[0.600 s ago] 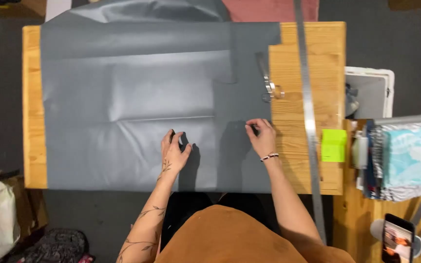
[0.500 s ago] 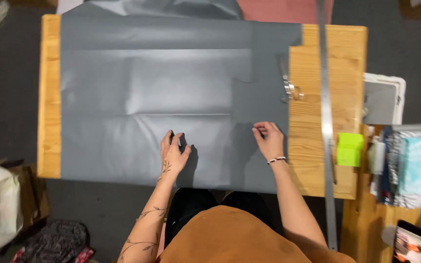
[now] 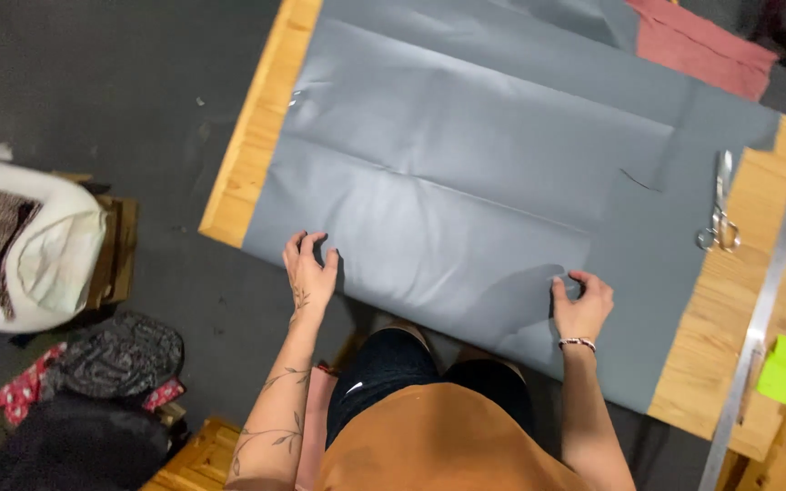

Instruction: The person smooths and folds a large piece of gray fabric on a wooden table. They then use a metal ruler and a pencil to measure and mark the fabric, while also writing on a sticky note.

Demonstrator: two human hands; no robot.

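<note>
Smooth, creased grey sheet [image 3: 466,173] is pressed flat on the wooden table [image 3: 256,136] by left hand [image 3: 309,273] and right hand [image 3: 580,305], fingers spread open; scissors [image 3: 720,214] lie right.

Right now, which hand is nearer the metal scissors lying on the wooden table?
Right. The right hand rests on the grey sheet, just short of the metal scissors; the left hand is on the sheet's near edge, far across from them.
</note>
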